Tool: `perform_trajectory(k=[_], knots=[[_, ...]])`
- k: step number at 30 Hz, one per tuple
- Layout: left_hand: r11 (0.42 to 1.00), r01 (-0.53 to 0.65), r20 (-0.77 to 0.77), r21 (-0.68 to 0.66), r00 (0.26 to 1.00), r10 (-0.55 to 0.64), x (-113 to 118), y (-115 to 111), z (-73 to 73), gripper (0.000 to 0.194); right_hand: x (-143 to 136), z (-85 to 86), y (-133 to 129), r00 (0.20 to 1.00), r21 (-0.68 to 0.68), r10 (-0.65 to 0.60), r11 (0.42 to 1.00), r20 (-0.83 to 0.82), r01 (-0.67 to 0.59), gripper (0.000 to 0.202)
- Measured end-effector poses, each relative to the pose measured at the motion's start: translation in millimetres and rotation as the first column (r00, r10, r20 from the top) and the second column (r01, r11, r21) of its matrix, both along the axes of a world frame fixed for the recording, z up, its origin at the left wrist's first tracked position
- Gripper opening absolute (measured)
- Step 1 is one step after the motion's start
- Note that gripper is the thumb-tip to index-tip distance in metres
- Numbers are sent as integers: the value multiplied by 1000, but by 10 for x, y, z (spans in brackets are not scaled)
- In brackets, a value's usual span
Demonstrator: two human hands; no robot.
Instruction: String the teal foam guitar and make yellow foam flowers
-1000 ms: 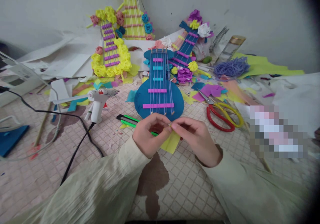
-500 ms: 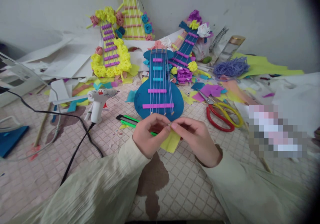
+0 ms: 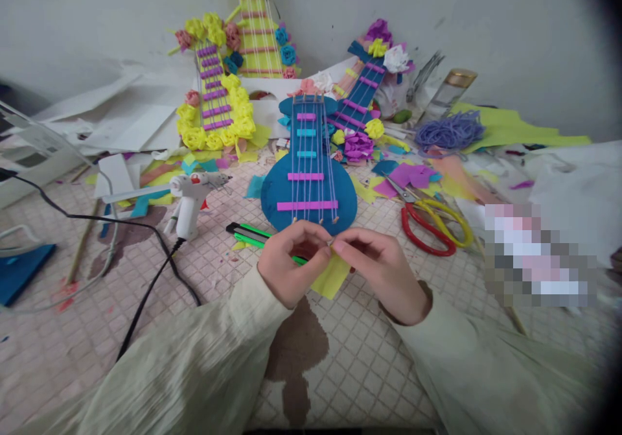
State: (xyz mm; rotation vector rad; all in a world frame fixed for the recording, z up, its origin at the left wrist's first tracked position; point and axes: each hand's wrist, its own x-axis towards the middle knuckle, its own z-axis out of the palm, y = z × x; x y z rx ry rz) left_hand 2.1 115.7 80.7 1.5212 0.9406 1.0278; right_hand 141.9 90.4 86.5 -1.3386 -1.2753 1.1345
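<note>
A small yellow paper piece (image 3: 332, 278) sits low at the centre, its upper edge pinched between the fingertips of both hands—the left hand (image 3: 282, 273) closing in from 9 o'clock, the right hand (image 3: 391, 276) from 3 o'clock, thumbs and forefingers meeting at the tips. Its lower part hangs below the fingers. At 12 o'clock, just beyond the fingertips, lies a blue paper guitar (image 3: 275, 192) with pale strings over pink and light-blue crossbars. A green utility knife (image 3: 255, 235) lies at 10 o'clock, one end passing behind the left hand. Farther out in that direction stands a white glue gun (image 3: 188, 208), its black cord (image 3: 162, 253) trailing toward 8 o'clock. Scissors (image 3: 422, 211) with one red and one yellow handle lie at 2 o'clock, and a tangle of purple cord (image 3: 449, 130) rests between 1 and 2, near a gold-capped bottle (image 3: 447, 94). At the back, around 11 o'clock, are a yellow guitar ringed with paper roses (image 3: 216, 101) and a taller yellow one (image 3: 257, 41); slightly past 12 leans a small blue guitar with flowers (image 3: 362, 94). Everything stands about a diamond-patterned tablecloth (image 3: 357, 376)—a dark brown patch (image 3: 297, 347) shows at 6 o'clock.
</note>
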Motion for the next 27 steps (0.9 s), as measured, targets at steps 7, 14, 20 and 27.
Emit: perform_trajectory(k=[7,14,20,27], knots=[[1000,1,-5,10,1000,-1,-3,3,19,7,2,-23,5,1000,2,-3,1000,-8,3,9],[1000,-8,-28,6,1000,8,0,0,18,8,1,-23,-1,1000,25,0,1000,21,-1,9],[999,-37,-93,32,995,40,-6,5,12,8,-2,-25,-3,999,55,-16,998,43,13,9],[991,-45,-208,127,976,71,-10,8,-10,10,5,-32,-14,997,66,-27,998,66,23,9]])
